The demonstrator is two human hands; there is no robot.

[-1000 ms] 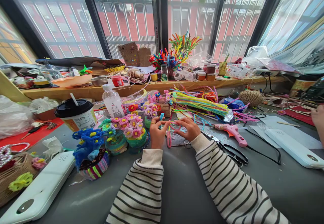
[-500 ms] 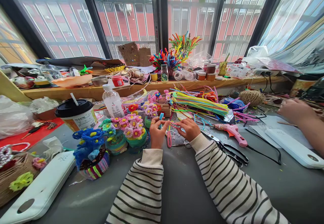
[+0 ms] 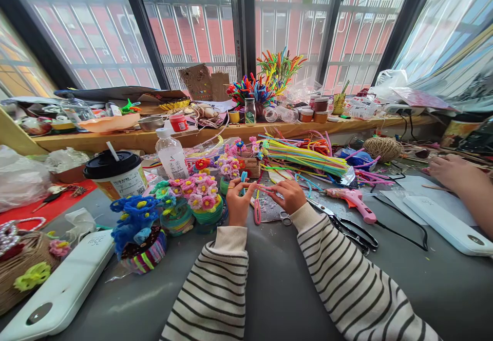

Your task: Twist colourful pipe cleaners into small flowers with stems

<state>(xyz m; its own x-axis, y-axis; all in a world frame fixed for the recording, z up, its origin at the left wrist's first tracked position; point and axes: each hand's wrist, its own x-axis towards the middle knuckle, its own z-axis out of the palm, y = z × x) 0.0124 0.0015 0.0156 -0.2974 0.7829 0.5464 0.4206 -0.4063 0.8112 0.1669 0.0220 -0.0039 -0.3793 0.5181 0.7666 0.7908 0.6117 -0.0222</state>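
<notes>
Left hand (image 3: 239, 201), right hand (image 3: 288, 196): pink pipe cleaner (image 3: 265, 188) | glue gun (image 3: 356, 203): right

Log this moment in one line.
left hand: holds pink craft stem, blue loop | right hand: holds same pink stem | glue gun: beyond scissors

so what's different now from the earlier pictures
The other person's hand has reached further in from the right edge. The pink loop between the left hand and right hand looks flatter. Both still hold it; the scissors and glue gun stayed put.
</notes>
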